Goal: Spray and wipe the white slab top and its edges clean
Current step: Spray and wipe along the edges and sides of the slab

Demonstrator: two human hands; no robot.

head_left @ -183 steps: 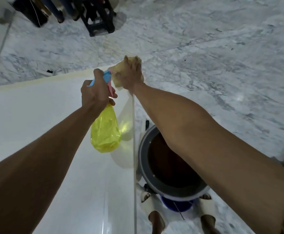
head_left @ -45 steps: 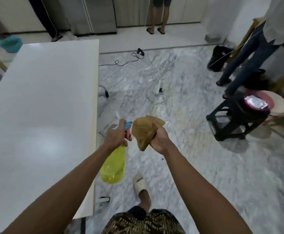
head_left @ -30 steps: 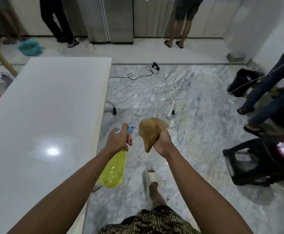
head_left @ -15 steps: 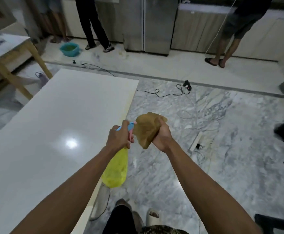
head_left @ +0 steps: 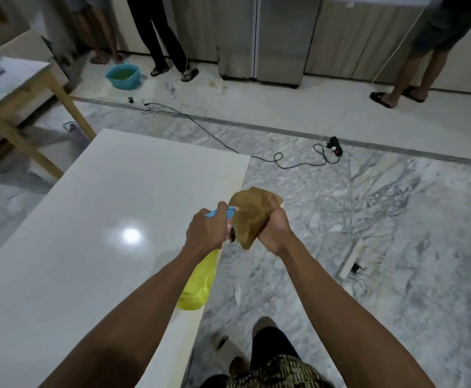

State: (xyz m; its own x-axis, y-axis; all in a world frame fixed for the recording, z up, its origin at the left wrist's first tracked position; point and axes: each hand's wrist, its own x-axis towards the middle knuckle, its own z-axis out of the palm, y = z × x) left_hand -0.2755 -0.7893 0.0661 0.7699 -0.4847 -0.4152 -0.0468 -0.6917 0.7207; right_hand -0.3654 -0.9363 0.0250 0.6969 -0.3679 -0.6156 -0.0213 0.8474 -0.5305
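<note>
Left hand (head_left: 206, 233): fingers curled round the neck of a yellow spray bottle (head_left: 197, 284) with a blue head, held above the right edge of the white slab tabletop (head_left: 88, 247). Right hand (head_left: 275, 228): grips a bunched brown cloth (head_left: 249, 217), raised just beside the bottle's nozzle, over the marble floor (head_left: 396, 233). Slab: glossy, one light reflection near its centre. Floor items: black cable (head_left: 284, 163), teal basin (head_left: 123, 75) at far left. Bystanders' legs along the far cabinets.

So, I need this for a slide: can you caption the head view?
Beside the white slab, left hand holds a yellow spray bottle while right hand grips a brown cloth.
</note>
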